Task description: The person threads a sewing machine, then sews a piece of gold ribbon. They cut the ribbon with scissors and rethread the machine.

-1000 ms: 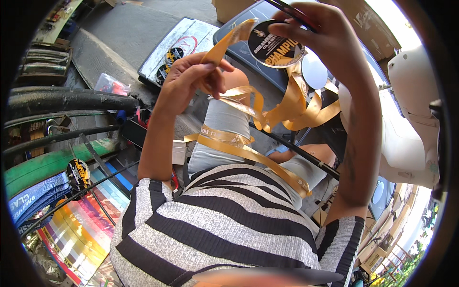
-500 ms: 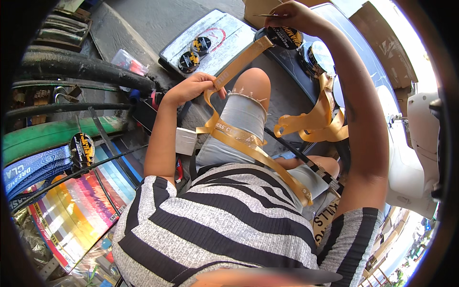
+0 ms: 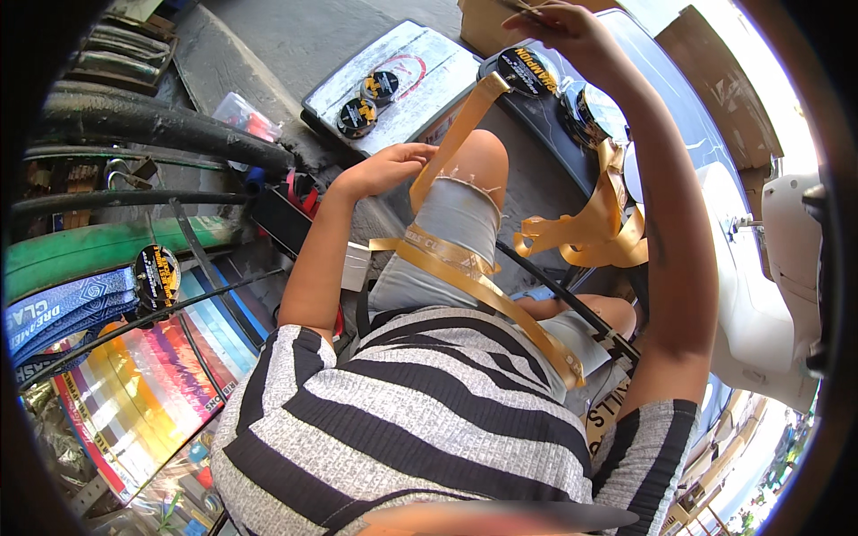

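Observation:
My left hand [image 3: 387,171] is closed at a long strip of gold ribbon [image 3: 463,125], just left of my raised knee. The strip runs up to beside a round black and gold disc [image 3: 527,73] on the dark table's near edge. Above that disc, my right hand [image 3: 563,31] is closed around a thin tool, partly cut off by the top edge. More gold ribbon [image 3: 583,237] hangs in loops to the right, and printed lengths lie across my lap [image 3: 429,214]. Two similar discs [image 3: 380,85] lie on a white, scuffed board [image 3: 420,40].
A white machine [image 3: 773,259] stands at the right, beside the dark table [image 3: 652,62]. Black bars [image 3: 134,125], blue straps [image 3: 67,313] and a multicoloured ribbon chart [image 3: 156,393] are at the left. Cardboard [image 3: 724,89] stands behind the table.
My right hand has risen toward the top edge, leaving the disc on the table. The gold strip now stretches long and diagonally. My left hand has moved a little lower from a second ago.

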`<move>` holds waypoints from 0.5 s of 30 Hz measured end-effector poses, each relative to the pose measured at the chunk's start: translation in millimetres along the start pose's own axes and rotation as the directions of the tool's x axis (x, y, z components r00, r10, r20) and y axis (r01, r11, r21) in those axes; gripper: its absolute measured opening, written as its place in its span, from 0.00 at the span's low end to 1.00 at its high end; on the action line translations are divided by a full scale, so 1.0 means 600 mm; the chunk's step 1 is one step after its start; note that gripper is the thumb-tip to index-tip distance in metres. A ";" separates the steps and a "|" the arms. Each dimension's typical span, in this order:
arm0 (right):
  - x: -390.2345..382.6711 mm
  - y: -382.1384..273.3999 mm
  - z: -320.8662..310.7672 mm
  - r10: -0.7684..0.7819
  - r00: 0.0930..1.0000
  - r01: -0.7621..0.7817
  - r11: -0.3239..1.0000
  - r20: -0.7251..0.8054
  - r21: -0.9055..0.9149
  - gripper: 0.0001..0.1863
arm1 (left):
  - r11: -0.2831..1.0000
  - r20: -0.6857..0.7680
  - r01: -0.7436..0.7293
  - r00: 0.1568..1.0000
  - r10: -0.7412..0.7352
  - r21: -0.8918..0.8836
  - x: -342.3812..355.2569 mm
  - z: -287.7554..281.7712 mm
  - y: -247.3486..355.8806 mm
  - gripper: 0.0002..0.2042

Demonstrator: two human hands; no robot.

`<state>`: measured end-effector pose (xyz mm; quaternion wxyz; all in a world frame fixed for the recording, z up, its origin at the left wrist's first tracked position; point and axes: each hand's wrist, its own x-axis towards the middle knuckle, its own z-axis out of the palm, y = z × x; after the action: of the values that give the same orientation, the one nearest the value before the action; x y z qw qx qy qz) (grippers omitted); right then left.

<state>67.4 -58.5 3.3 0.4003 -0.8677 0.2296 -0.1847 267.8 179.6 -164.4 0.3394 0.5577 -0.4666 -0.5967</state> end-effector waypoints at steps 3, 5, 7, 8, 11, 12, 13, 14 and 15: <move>-0.068 -0.048 -0.014 -0.011 0.983 0.039 0.988 -0.186 0.150 0.13 | 0.959 -0.301 -0.062 0.942 0.148 0.277 -0.012 0.010 0.038 0.23; -0.143 -0.086 -0.022 0.102 0.973 -0.036 0.953 -0.206 0.302 0.19 | 0.875 -0.469 -0.119 0.806 0.361 0.468 -0.018 0.027 0.082 0.20; -0.227 -0.119 -0.013 0.317 0.924 -0.159 0.828 -0.215 0.538 0.25 | 0.793 -0.497 -0.245 0.667 0.556 0.558 -0.024 0.050 0.132 0.15; -0.260 -0.130 -0.006 0.350 0.920 -0.156 0.737 -0.174 0.658 0.28 | 0.750 -0.497 -0.315 0.592 0.634 0.581 -0.028 0.066 0.156 0.14; -0.331 -0.134 0.023 0.537 0.816 -0.192 0.603 -0.215 0.775 0.36 | 0.637 -0.357 -0.554 0.535 0.766 0.536 -0.013 0.124 0.218 0.08; -0.351 -0.132 0.031 0.584 0.779 -0.186 0.562 -0.228 0.806 0.34 | 0.594 -0.290 -0.631 0.524 0.801 0.499 0.001 0.145 0.234 0.08; -0.370 -0.130 0.038 0.586 0.774 -0.186 0.572 -0.239 0.799 0.33 | 0.527 -0.220 -0.685 0.488 0.845 0.503 0.019 0.166 0.248 0.08; -0.388 -0.128 0.045 0.637 0.725 -0.210 0.564 -0.260 0.798 0.33 | 0.480 -0.165 -0.720 0.465 0.870 0.501 0.041 0.183 0.261 0.08; -0.404 -0.127 0.051 0.620 0.735 -0.184 0.572 -0.275 0.799 0.31 | 0.449 -0.105 -0.734 0.465 0.879 0.510 0.059 0.196 0.271 0.09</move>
<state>-98.4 136.3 10.7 0.6621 -0.4673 0.4373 -0.3900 128.5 113.5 -31.3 0.5437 0.4136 -0.7173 -0.1372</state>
